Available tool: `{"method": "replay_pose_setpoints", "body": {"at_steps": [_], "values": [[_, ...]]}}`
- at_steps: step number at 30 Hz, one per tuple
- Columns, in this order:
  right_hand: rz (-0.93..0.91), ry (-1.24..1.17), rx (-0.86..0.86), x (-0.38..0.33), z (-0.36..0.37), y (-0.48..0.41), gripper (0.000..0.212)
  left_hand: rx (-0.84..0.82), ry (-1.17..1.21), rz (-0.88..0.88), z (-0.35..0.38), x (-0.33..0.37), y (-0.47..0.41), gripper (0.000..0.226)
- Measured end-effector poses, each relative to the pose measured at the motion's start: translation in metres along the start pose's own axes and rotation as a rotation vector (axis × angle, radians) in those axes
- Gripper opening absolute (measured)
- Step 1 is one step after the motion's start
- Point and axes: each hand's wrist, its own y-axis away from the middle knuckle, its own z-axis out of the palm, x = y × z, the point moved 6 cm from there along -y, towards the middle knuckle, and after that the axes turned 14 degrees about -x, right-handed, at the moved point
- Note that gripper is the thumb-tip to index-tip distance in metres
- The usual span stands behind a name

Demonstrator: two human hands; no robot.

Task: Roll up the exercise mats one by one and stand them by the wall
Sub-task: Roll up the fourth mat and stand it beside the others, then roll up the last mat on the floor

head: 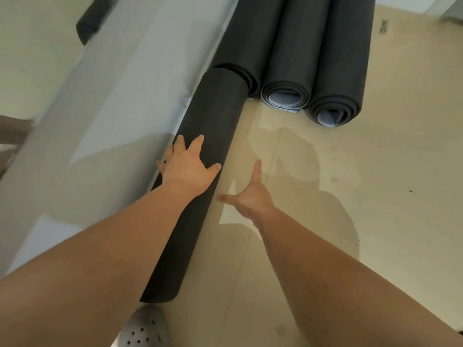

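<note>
A dark grey rolled mat [215,103] lies lengthwise along the foot of the white wall [117,78]. My left hand [189,164] rests flat on top of this roll, fingers spread, not gripping it. My right hand [250,194] hovers open just right of the roll, above the floor, touching nothing. Beyond the roll's far end lie three more rolled dark mats [310,53] side by side, their spiral ends with pale inner faces turned toward me.
Beige floor tiles [375,171] stretch to the right, with shadows of my arms on them. A grey perforated clog [144,326] shows at the bottom edge beside the roll's near end. A dark object [92,21] sits on the wall at upper left.
</note>
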Motion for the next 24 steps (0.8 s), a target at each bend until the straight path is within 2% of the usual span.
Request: {"method": "replay_pose_setpoints", "body": {"at_steps": [3, 9, 17, 21, 24], "values": [[0.074, -0.046, 0.095, 0.004, -0.044, 0.059, 0.142, -0.066, -0.032, -0.029, -0.018, 0.025, 0.044, 0.081], [0.148, -0.174, 0.133, -0.010, -0.130, 0.241, 0.136, -0.181, -0.078, 0.001, -0.089, 0.111, 0.187, 0.080], [0.094, -0.277, 0.171, -0.062, -0.235, 0.532, 0.119, -0.251, -0.034, 0.110, -0.231, 0.227, 0.413, 0.081], [0.049, -0.332, 0.276, -0.073, -0.262, 0.648, 0.110, -0.266, 0.093, 0.222, -0.278, 0.264, 0.494, 0.088], [0.018, -0.403, 0.393, -0.073, -0.260, 0.716, 0.104, -0.277, 0.083, 0.339, -0.297, 0.285, 0.537, 0.084]]}}
